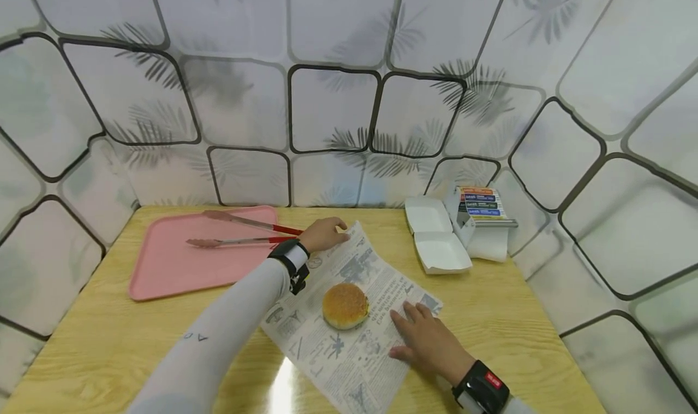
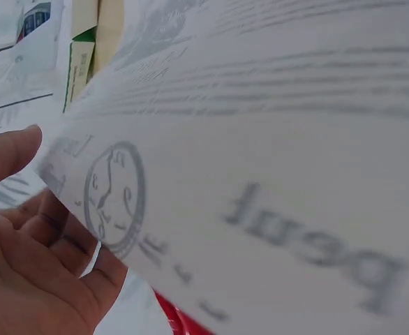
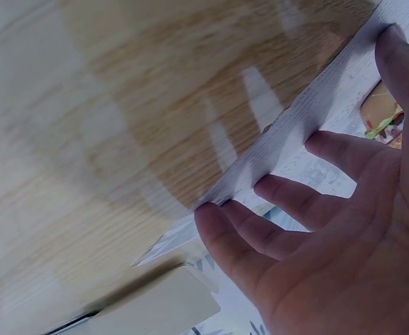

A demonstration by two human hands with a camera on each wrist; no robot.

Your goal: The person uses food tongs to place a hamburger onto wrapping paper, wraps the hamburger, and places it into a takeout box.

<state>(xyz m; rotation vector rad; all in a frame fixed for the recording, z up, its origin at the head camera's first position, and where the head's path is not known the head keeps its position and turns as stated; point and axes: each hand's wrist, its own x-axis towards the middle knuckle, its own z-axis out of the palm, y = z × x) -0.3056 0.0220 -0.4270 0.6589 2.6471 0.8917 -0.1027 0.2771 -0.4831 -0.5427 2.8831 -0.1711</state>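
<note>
A burger (image 1: 345,306) with a browned bun sits on a newsprint-patterned sheet of wrapping paper (image 1: 349,350) spread on the table. At the paper's far corner is my left hand (image 1: 323,235). The left wrist view shows the left fingers (image 2: 72,241) behind the paper's edge, with the thumb apart from them beside the corner. My right hand (image 1: 431,344) lies over the right part of the paper, its fingers spread. In the right wrist view, the right fingertips (image 3: 209,213) touch the paper near its edge, and lettuce shows in the burger (image 3: 382,118).
On the left, a pink tray (image 1: 180,268) carries tongs (image 1: 240,242) with red handles, which extend under my left wrist. An unfolded white takeout box (image 1: 440,250) stands at the back right, beside a box dispenser (image 1: 482,211) with a white sheet hanging out. Patterned walls enclose the wooden table (image 1: 491,317).
</note>
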